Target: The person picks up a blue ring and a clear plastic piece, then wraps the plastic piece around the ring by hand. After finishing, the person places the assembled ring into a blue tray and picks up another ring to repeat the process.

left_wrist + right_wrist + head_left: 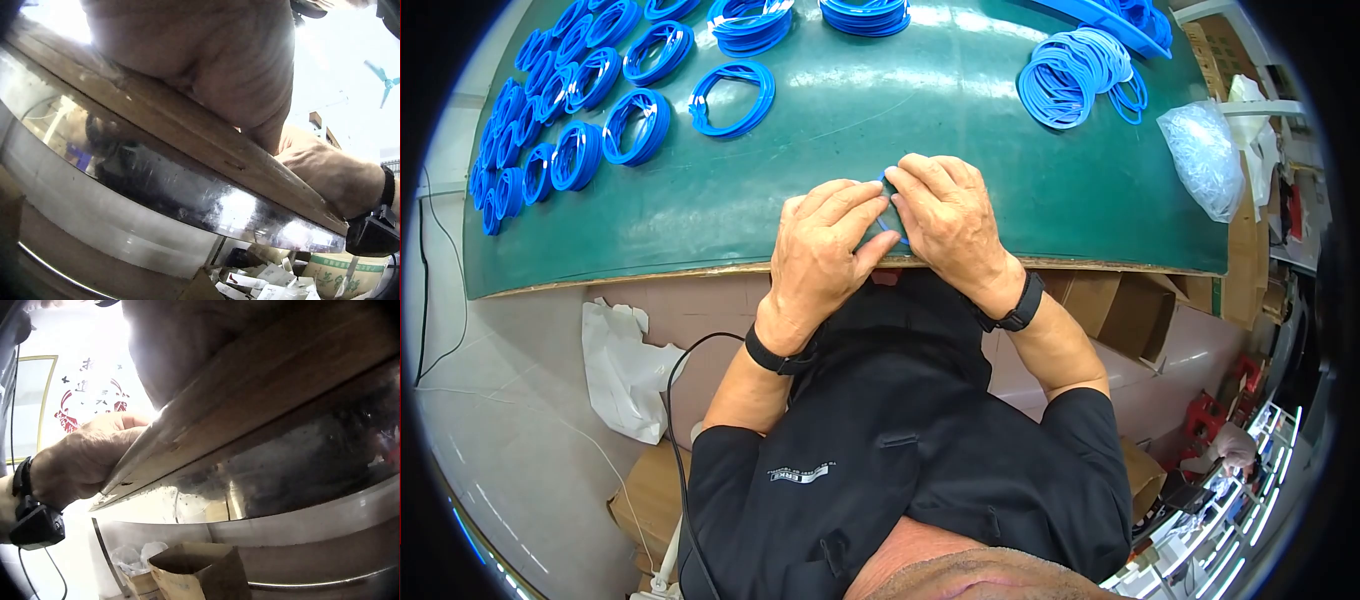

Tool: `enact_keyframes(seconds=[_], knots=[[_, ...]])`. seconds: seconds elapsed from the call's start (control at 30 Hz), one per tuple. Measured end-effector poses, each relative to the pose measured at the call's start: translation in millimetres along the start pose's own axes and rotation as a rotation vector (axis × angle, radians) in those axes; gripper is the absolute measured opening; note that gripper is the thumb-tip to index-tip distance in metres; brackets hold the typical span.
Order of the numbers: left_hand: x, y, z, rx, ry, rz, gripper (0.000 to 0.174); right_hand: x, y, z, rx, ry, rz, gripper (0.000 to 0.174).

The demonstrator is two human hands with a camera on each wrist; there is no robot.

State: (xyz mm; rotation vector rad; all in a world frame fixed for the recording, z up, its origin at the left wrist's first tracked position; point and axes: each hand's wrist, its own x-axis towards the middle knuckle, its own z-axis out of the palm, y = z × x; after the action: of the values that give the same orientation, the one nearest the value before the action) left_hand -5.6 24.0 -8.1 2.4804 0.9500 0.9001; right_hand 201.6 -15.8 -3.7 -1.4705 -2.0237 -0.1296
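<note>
Note thin blue strand (903,240) in the narrow gap between both sets of fingertips, just above the near side of a green tabletop (1080,200). Mostly hidden by the fingers.

Left hand (825,240): bent fingers, pinching the strand from its left. Right hand (948,215): bent too, pinching from its right, tips close to the left ones. Cannot tell exact fingertip contact; in both wrist views, only hand undersides near the wooden table edge (206,134).

Beyond the fingers and to their left, a lone blue coil (765,100), then rows of blue coils farther left. Beyond and right, a heaped pile of blue loops (1060,85) beside a blue tray (1108,25). Well right of the fingers, a clear plastic bag (1203,160). Behind them, black wristbands (775,352); below right, an open cardboard box (1135,318).
</note>
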Motion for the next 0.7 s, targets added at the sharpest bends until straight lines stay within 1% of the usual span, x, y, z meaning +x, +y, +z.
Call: enact_keyframes(seconds=[0.23, 0.47, 0.6, 0.7], knots=[[-0.2, -0.5, -0.5, 0.008, 0.000, 0.013, 0.038, -2.6, 1.1, 1.3, -0.005, -0.003, -0.005, 0.034], [0.2, 1.4, -1.6, 0.000, -0.010, -0.012, 0.040, -0.2, -1.2, -0.4, -0.001, 0.000, 0.007, 0.033], [0.5, 0.7, -2.2, -0.009, -0.007, -0.008, 0.039, -0.6, 2.3, -0.1, 0.010, 0.003, -0.024, 0.032], [1.0, 1.0, -2.3, -0.014, 0.004, 0.000, 0.039, 0.3, 4.1, -3.4, 0.063, 0.006, 0.001, 0.031]])
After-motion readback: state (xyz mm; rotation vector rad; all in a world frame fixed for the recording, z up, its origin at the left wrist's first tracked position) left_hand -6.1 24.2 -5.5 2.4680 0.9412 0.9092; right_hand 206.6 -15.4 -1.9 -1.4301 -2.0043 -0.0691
